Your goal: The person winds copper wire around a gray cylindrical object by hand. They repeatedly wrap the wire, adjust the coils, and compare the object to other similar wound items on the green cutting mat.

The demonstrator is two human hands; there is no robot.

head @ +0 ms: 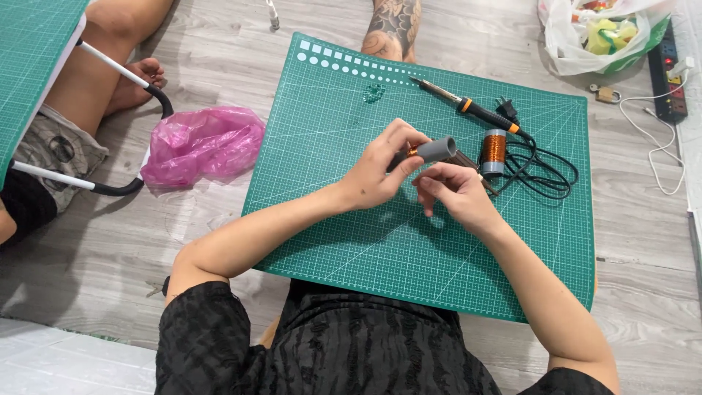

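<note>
Now | one grey tube (436, 149), long axis level, open end pointing right | left hand (380, 172) pinches it | right hand (457, 192) grips beneath | one copper spool (494, 151), one soldering iron (475, 110)

The floor is pale grey wood-grain planking (131, 241), evenly lit with soft shadows. A large green gridded cutting mat (380, 249) lies flat on it. At the upper left stands a low table with a green top (29, 58) and white tubular legs with black feet (110, 66). Along the right edge runs a black power strip (664, 73) beside a white wall base (691, 110).
</note>
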